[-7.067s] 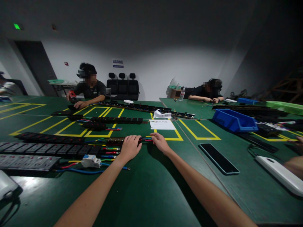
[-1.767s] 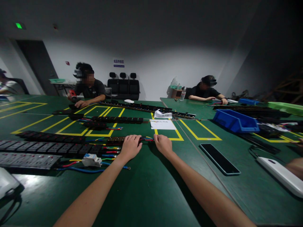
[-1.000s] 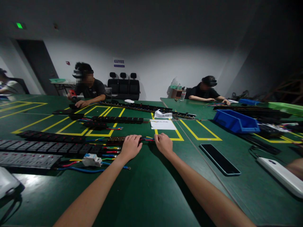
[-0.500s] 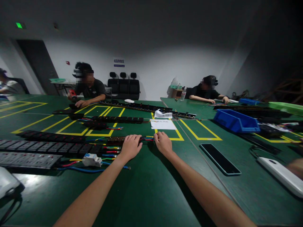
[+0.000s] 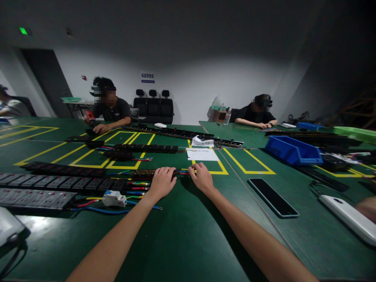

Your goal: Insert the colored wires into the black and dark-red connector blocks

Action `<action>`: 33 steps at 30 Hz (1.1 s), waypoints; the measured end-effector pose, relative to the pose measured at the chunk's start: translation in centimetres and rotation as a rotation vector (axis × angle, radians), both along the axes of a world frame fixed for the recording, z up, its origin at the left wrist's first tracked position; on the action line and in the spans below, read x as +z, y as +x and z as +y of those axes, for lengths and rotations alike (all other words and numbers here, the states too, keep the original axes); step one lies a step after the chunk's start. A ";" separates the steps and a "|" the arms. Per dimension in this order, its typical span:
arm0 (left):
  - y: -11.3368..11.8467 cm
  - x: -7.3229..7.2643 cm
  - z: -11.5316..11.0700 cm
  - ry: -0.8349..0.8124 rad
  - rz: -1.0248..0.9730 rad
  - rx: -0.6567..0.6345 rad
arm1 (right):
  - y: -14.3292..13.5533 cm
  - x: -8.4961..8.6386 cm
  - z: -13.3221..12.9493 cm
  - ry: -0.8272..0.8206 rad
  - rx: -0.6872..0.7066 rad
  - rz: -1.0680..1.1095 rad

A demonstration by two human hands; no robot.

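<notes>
My left hand (image 5: 162, 182) is closed over the right end of a black strip with copper-coloured rows (image 5: 142, 174). From under its fingers several thin coloured wires (image 5: 182, 172) run right, red and blue among them. My right hand (image 5: 202, 178) pinches the far ends of those wires; its fingertips partly hide them. Left of my hands lie black and grey power strips (image 5: 58, 182), roughly side by side, with coloured leads ending in ring terminals. A white circuit breaker (image 5: 114, 199) sits on the nearest strip's leads, close to my left forearm.
A phone (image 5: 273, 197) and a white power bank (image 5: 349, 219) lie to the right, near another person's blurred hand (image 5: 367, 207). Beyond are a blue bin (image 5: 293, 150) and a paper sheet (image 5: 202, 154). Across the green table, one person (image 5: 110, 105) holds a red power tool.
My right hand's fingers have shifted slightly left and opened a little around the wire ends. My left hand stays put. The person at the far right has brought their hands together.
</notes>
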State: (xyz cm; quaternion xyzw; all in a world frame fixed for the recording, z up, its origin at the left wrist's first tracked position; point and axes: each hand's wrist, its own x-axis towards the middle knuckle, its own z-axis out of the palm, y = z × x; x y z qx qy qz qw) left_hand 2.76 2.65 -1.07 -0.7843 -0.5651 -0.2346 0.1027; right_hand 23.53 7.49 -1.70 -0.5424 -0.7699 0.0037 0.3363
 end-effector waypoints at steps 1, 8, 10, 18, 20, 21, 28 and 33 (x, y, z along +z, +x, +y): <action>0.0 0.0 0.0 0.002 0.001 0.002 | 0.0 0.0 -0.1 0.018 0.040 0.003; -0.1 -0.1 0.1 0.010 -0.005 -0.002 | 0.0 -0.1 -0.1 0.082 0.243 -0.091; 0.0 -0.1 0.0 0.013 -0.004 0.003 | 0.0 -0.2 0.0 0.095 0.246 -0.097; 0.2 0.3 -0.3 0.073 -0.009 0.031 | -0.4 0.0 -0.4 0.178 0.171 -0.254; 0.2 0.5 -0.4 0.118 -0.018 0.041 | -0.5 0.2 -0.5 0.189 0.125 -0.279; 0.3 0.7 -0.5 0.140 -0.024 0.045 | -0.6 0.3 -0.5 0.190 0.105 -0.281; 0.5 1.7 -0.8 0.210 -0.069 0.094 | -0.4 -0.1 0.2 0.050 0.157 -0.109; 0.4 2.0 -0.9 0.184 -0.090 0.153 | 0.1 -0.2 1.2 -0.182 0.265 0.068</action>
